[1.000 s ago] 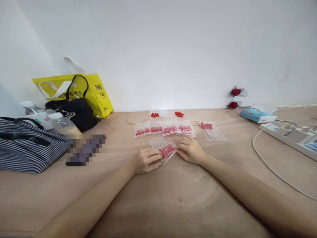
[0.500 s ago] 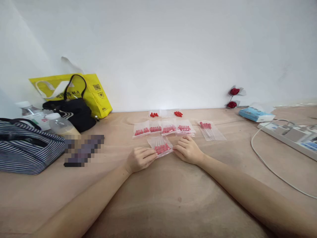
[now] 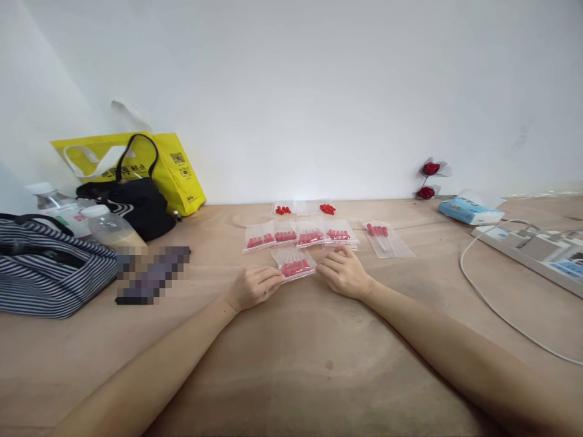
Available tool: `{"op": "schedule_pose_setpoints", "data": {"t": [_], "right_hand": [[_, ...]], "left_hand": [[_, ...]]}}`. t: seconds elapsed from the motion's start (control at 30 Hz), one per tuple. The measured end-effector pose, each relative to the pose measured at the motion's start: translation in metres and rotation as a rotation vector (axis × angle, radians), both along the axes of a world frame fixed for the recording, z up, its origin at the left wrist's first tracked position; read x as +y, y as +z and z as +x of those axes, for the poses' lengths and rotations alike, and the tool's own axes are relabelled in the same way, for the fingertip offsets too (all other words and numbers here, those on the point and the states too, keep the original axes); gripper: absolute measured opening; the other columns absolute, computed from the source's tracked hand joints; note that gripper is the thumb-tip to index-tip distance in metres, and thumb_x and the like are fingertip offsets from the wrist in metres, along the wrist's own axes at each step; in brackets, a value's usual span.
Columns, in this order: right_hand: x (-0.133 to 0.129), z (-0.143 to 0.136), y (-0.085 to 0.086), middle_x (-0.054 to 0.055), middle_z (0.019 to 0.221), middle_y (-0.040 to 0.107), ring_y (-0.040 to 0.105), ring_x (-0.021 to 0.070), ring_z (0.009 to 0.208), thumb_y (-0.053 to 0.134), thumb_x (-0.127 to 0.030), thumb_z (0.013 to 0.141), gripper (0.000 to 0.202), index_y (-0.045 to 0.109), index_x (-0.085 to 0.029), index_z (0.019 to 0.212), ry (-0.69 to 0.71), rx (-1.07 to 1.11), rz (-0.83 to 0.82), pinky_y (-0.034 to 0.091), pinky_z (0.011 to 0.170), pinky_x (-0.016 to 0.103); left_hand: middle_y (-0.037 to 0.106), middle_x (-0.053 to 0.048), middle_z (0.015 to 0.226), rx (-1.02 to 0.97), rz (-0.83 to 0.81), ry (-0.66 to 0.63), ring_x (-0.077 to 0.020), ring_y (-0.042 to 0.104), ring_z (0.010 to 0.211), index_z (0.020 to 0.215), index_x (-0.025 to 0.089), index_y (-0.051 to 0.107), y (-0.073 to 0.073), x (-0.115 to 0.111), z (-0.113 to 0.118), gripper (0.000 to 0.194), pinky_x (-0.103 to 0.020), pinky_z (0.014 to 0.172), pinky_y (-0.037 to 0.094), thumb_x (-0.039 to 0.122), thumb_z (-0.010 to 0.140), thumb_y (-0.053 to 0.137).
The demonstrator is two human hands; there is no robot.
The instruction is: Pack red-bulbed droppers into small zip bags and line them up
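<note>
A small clear zip bag (image 3: pixel 296 264) lies in front of me, with several thin clear sticks with red ends inside. My left hand (image 3: pixel 259 285) pinches its lower left corner. On the opposite side, the fingers of my right hand (image 3: pixel 344 271) are closed at the bag's right edge. Just beyond, similar filled bags (image 3: pixel 311 235) lie in an overlapping row. Apart from them, to the right, is another bag of red-ended sticks (image 3: pixel 381 238), the red ends pointing away from me.
Loose red pieces (image 3: pixel 328 209) sit on clear bags by the wall. To the left are a striped bag (image 3: pixel 59 267), bottles (image 3: pixel 107 224), a black bag (image 3: pixel 136 206) and a yellow bag (image 3: pixel 180 170). A tissue pack (image 3: pixel 469 211), a power strip (image 3: pixel 537 249) and its cable are right.
The zip bag's near edge has risen a little and turned slightly straighter between my hands. My left hand has shifted slightly left and away from me.
</note>
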State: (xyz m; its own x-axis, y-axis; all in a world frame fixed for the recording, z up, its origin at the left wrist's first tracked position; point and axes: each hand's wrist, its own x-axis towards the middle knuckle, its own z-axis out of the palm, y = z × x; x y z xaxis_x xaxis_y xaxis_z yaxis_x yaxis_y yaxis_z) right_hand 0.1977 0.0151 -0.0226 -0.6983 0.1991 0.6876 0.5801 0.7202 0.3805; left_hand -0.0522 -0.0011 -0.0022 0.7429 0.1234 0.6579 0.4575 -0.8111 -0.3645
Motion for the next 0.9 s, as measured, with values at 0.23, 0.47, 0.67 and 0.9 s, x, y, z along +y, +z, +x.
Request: {"op": "schedule_pose_setpoints", "data": {"t": [0.23, 0.47, 0.67, 0.9], "right_hand": [[-0.008, -0.032, 0.003, 0.001, 0.073, 0.060, 0.045, 0.0133, 0.073, 0.046, -0.018, 0.084, 0.013, 0.059, -0.019, 0.080, 0.034, 0.074, -0.009, 0.028, 0.072, 0.032], [-0.007, -0.057, 0.002, -0.001, 0.060, 0.053, 0.041, 0.0117, 0.064, 0.045, -0.011, 0.083, 0.021, 0.055, -0.016, 0.065, 0.123, 0.051, 0.104, 0.026, 0.066, 0.030], [-0.005, -0.045, 0.003, 0.000, 0.064, 0.053, 0.041, 0.0116, 0.067, 0.043, -0.010, 0.084, 0.021, 0.054, -0.015, 0.066, 0.137, 0.001, 0.136, 0.025, 0.066, 0.031], [0.002, -0.007, -0.002, 0.000, 0.064, 0.053, 0.042, 0.0108, 0.065, 0.042, -0.010, 0.084, 0.019, 0.055, -0.016, 0.071, 0.038, -0.059, 0.107, 0.025, 0.069, 0.031]], "left_hand": [[0.068, 0.000, 0.073, 0.002, -0.005, 0.013, -0.0086, 0.062, 0.061, 0.078, 0.018, 0.060, -0.002, 0.002, 0.004, 0.011, -0.017, 0.055, 0.048, 0.015, 0.079, 0.050], [0.067, -0.003, 0.075, 0.028, 0.012, 0.010, -0.0107, 0.062, 0.065, 0.079, 0.017, 0.060, -0.002, 0.001, 0.003, 0.014, -0.021, 0.060, 0.050, 0.013, 0.080, 0.046], [0.067, -0.003, 0.076, -0.004, 0.002, -0.044, -0.0115, 0.062, 0.069, 0.083, 0.017, 0.059, -0.006, 0.002, 0.001, 0.016, -0.023, 0.065, 0.053, 0.010, 0.079, 0.045], [0.066, -0.003, 0.073, -0.048, -0.035, -0.059, -0.0106, 0.062, 0.066, 0.082, 0.016, 0.058, -0.004, -0.001, 0.002, 0.014, -0.022, 0.063, 0.053, 0.009, 0.078, 0.046]]}}
